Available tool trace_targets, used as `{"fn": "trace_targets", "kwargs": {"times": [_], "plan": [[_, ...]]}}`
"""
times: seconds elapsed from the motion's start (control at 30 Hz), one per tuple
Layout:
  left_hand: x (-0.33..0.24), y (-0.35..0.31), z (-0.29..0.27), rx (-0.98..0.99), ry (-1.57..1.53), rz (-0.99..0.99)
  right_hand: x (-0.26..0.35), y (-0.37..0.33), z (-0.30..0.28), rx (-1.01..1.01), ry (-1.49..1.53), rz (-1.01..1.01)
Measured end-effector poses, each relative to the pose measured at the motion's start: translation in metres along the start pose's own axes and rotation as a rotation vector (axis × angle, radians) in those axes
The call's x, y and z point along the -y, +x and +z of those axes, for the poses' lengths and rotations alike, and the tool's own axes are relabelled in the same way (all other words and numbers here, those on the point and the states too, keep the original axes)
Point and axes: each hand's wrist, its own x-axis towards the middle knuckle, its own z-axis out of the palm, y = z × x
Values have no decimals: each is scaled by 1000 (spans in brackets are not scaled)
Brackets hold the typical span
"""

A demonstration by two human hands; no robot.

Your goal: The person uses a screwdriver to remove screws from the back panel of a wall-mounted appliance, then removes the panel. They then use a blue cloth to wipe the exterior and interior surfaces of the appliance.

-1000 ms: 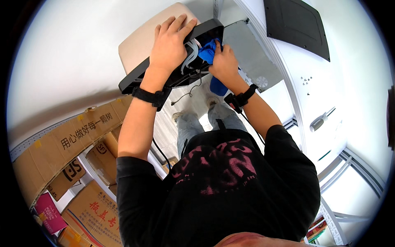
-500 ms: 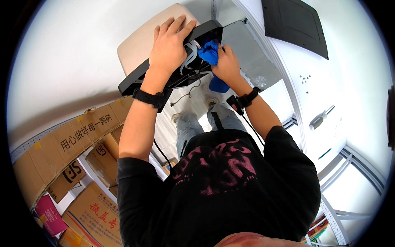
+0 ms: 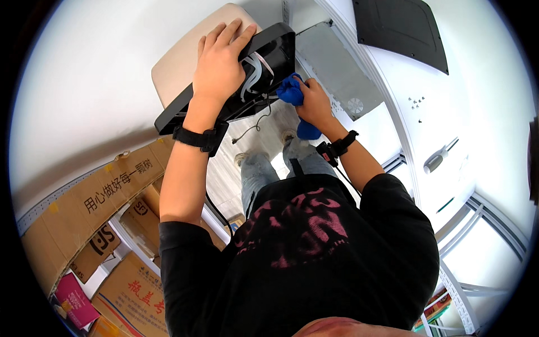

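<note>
A machine housing with a beige cover (image 3: 178, 64) and a black frame (image 3: 274, 39) stands tilted at the upper left. My left hand (image 3: 219, 70) lies over the frame's edge, its fingers spread across the beige cover. Inside the open black side show pale grey hoses (image 3: 251, 77), and a dark power cord (image 3: 259, 121) hangs from it. My right hand (image 3: 314, 104) clutches a crumpled blue cloth (image 3: 289, 90), just right of the housing and apart from it. Part of the cloth dangles below that hand.
On the white surface at right lie a black panel (image 3: 400, 33), several small screws (image 3: 416, 103) and a grey-handled screwdriver (image 3: 435, 163). A grey metal plate (image 3: 337, 67) stands behind my right hand. Cardboard boxes (image 3: 135, 295) fill the shelf at lower left.
My right hand has drawn the blue cloth out of the housing's open side, moving down and slightly right. The housing and my left hand have shifted slightly left.
</note>
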Motion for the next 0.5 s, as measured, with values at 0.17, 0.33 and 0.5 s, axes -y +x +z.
{"fn": "trace_targets", "kwargs": {"times": [0.17, 0.33, 0.5], "plan": [[-1, 2, -1, -4, 13, 8, -3, 2, 21, 36, -49, -12], [-3, 1, -3, -15, 7, 1, 2, 19, 33, -17, -98, 18], [-6, 0, -4, -12, 13, -20, 11, 39, 28, -3, -175, 75]]}}
